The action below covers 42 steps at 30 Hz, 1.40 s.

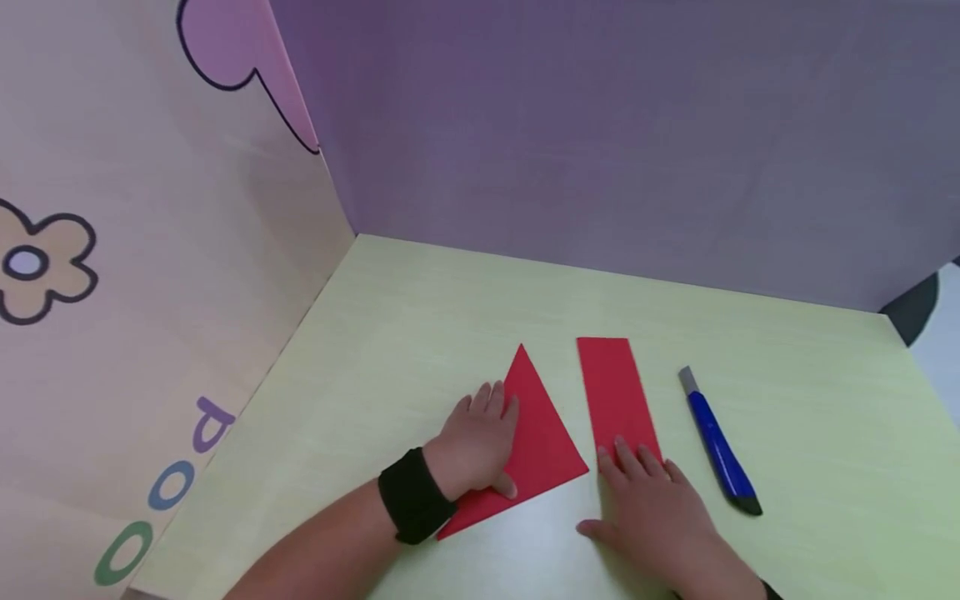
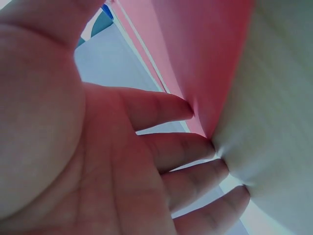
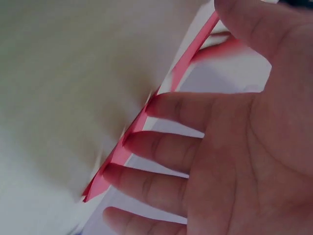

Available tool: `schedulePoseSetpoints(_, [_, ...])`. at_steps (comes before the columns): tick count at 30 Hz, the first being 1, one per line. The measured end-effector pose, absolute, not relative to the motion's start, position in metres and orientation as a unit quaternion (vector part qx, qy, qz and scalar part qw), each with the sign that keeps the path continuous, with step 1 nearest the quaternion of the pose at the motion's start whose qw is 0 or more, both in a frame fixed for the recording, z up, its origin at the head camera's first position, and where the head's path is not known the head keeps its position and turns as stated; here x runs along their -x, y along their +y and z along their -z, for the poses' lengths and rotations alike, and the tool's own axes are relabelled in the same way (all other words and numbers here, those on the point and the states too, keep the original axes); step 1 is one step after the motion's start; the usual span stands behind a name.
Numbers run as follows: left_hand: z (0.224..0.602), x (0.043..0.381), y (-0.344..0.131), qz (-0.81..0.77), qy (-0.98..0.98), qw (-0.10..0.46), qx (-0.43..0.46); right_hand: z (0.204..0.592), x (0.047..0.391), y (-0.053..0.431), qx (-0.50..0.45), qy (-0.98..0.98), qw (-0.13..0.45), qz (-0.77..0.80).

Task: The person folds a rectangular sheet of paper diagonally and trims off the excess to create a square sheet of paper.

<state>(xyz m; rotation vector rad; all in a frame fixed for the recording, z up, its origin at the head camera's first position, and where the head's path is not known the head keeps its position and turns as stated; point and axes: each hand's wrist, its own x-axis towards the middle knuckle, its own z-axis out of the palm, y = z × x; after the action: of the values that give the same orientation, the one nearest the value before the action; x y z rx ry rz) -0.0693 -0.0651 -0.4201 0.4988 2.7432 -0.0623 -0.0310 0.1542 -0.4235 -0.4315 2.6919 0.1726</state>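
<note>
A red paper triangle (image 1: pixel 543 442) lies flat on the pale table, one corner pointing away from me. My left hand (image 1: pixel 480 437) rests on its left part with fingers extended, and in the left wrist view the fingertips (image 2: pixel 186 107) touch the paper and the tabletop beside it. To the right lies a red paper strip (image 1: pixel 615 383). My right hand (image 1: pixel 656 525) has its straight fingers on the strip's near end, with the thumb spread out to the left. In the right wrist view, the fingertips (image 3: pixel 115 171) press along the strip's edge, where two layers show.
A blue utility knife (image 1: pixel 717 446) lies right of the strip, its grey tip pointing away. The pale table (image 1: pixel 420 333) is bounded by a purple panel (image 1: pixel 622 150) at the back and a light panel (image 1: pixel 150 250) with a printed flower on the left. My left wrist wears a black band (image 1: pixel 416 497).
</note>
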Motion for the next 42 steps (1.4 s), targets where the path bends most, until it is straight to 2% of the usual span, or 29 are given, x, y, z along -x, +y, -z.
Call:
schedulePoseSetpoints(7, [0.421, 0.069, -0.068, 0.018, 0.968, 0.176, -0.177, 0.423, 0.030, 0.184, 0.113, 0.970, 0.207, -0.061])
schedulePoseSetpoints(15, [0.418, 0.066, -0.074, 0.004, 0.970, 0.173, -0.172, 0.419, 0.025, 0.180, 0.115, 0.978, 0.173, -0.035])
schedulePoseSetpoints(22, [0.423, 0.068, -0.072, -0.001, 0.969, 0.171, -0.177, 0.419, 0.027, 0.176, 0.117, 0.977, 0.177, -0.029])
schedulePoseSetpoints(29, [0.424, 0.074, -0.078, -0.012, 0.972, 0.139, -0.191, 0.414, 0.032, 0.169, 0.130, 0.983, 0.131, 0.009])
schedulePoseSetpoints(35, [0.424, 0.084, -0.078, -0.019, 0.987, 0.111, -0.114, 0.408, 0.037, 0.167, 0.151, 0.982, 0.107, 0.020])
schedulePoseSetpoints(39, [0.423, 0.091, -0.074, -0.058, 0.988, 0.127, -0.062, 0.403, 0.045, 0.171, 0.170, 0.980, 0.101, 0.027])
schedulePoseSetpoints(42, [0.424, 0.096, -0.072, -0.094, 0.985, 0.137, -0.056, 0.400, 0.051, 0.174, 0.179, 0.978, 0.099, 0.039])
